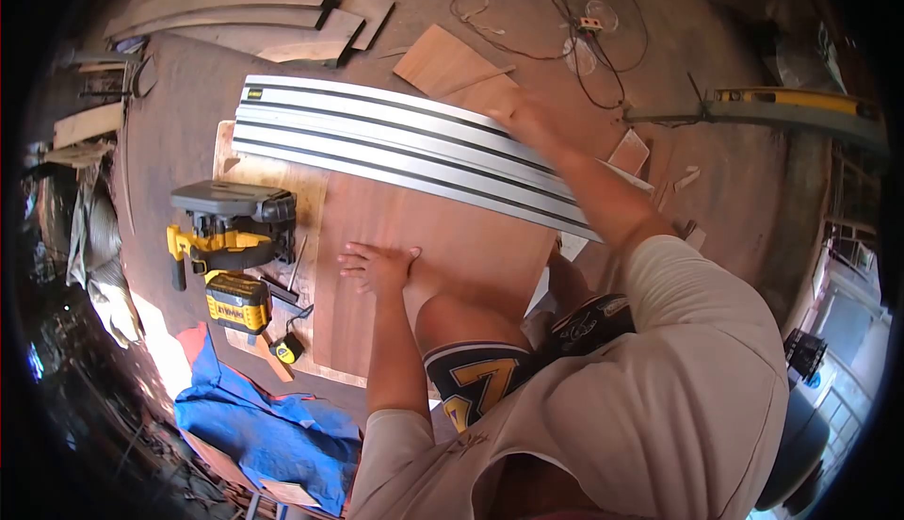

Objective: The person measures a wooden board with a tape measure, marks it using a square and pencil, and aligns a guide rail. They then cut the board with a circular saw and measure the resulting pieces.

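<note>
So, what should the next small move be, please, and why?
Perhaps nudge the rail slightly with the right hand to straighten it. That hand is already at the rail's far edge, the left hand lies flat on the board, and the power tool sits apart from the rail.

Right fingers [509, 111] blurred, perhaps touching; forearm [614, 202] partly hides rail [381, 130]

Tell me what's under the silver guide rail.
A reddish wood panel and a paler board seem to run beneath the guide rail; anything directly under it is covered from view.
</note>
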The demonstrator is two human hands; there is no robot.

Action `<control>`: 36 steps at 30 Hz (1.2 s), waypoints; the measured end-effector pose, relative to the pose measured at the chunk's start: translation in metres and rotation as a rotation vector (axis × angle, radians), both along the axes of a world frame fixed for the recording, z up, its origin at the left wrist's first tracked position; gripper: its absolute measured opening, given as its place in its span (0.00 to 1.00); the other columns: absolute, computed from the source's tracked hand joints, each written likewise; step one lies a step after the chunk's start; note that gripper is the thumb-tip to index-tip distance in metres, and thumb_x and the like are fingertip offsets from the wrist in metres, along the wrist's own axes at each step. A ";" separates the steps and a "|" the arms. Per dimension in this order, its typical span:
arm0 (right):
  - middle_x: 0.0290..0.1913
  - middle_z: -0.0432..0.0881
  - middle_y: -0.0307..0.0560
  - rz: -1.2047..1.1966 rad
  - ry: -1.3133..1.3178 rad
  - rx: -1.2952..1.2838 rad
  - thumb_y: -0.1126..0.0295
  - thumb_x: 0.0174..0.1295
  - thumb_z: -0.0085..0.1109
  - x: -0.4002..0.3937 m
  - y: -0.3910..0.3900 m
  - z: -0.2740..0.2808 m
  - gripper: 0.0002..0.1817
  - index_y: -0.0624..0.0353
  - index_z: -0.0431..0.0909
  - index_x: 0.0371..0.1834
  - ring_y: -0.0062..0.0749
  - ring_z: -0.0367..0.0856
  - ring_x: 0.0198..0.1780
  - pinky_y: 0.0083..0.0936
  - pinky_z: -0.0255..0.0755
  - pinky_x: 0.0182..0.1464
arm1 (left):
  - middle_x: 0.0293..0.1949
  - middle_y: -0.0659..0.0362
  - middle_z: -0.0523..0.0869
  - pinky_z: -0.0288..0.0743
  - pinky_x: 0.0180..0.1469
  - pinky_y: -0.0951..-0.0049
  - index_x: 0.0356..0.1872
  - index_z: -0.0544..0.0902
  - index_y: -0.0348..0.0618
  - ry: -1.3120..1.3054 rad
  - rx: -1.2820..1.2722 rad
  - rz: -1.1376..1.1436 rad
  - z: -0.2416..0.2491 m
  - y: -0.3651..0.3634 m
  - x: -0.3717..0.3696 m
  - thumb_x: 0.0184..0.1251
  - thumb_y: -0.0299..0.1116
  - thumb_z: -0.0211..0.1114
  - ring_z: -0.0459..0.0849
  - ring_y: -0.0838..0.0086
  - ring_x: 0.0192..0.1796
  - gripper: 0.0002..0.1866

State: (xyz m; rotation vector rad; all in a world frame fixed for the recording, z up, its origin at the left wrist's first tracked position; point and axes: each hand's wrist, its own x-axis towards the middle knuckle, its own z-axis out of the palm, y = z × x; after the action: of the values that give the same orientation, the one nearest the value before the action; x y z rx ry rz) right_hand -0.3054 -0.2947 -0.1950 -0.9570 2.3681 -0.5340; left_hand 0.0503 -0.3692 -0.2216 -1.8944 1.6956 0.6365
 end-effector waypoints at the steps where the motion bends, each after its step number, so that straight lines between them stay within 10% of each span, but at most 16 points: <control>1: 0.40 0.83 0.60 -0.004 -0.079 0.137 0.44 0.64 0.56 -0.038 0.064 -0.051 0.28 0.63 0.83 0.42 0.50 0.81 0.41 0.41 0.73 0.47 | 0.74 0.37 0.26 0.49 0.64 0.23 0.74 0.28 0.39 -0.009 0.004 0.007 0.001 0.001 0.000 0.33 0.61 0.80 0.29 0.33 0.75 0.79; 8: 0.20 0.75 0.47 -0.231 -0.235 0.105 0.44 0.56 0.67 -0.065 0.182 -0.025 0.27 0.59 0.75 0.22 0.35 0.72 0.24 0.34 0.68 0.31 | 0.74 0.35 0.26 0.51 0.63 0.23 0.74 0.27 0.42 0.024 -0.023 -0.050 -0.020 -0.001 0.023 0.32 0.65 0.79 0.30 0.31 0.74 0.79; 21: 0.20 0.68 0.37 -0.240 0.274 0.032 0.53 0.59 0.66 -0.300 0.356 0.124 0.24 0.60 0.70 0.18 0.21 0.62 0.25 0.26 0.60 0.27 | 0.73 0.32 0.27 0.46 0.66 0.26 0.74 0.28 0.40 0.072 -0.104 -0.099 -0.038 -0.001 0.040 0.33 0.66 0.79 0.29 0.29 0.74 0.79; 29: 0.31 0.81 0.65 -0.042 0.686 0.477 0.46 0.62 0.59 -0.354 0.311 0.152 0.26 0.64 0.79 0.30 0.56 0.81 0.35 0.43 0.71 0.36 | 0.76 0.39 0.31 0.48 0.66 0.26 0.76 0.33 0.48 0.083 -0.179 -0.087 -0.043 0.012 0.042 0.36 0.67 0.76 0.31 0.37 0.76 0.74; 36: 0.39 0.83 0.63 0.096 0.688 0.648 0.43 0.61 0.58 -0.387 0.293 0.170 0.28 0.63 0.81 0.39 0.57 0.82 0.46 0.45 0.73 0.47 | 0.76 0.40 0.39 0.52 0.64 0.25 0.76 0.44 0.48 0.042 -0.316 0.121 -0.031 0.075 0.002 0.54 0.59 0.69 0.39 0.40 0.77 0.57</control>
State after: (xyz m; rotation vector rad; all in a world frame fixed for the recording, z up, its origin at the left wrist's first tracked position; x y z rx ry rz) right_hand -0.6926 -0.0015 -0.0254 -1.0226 2.7523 0.6848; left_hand 0.0520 -0.2945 -0.2530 -2.2300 1.8046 0.4779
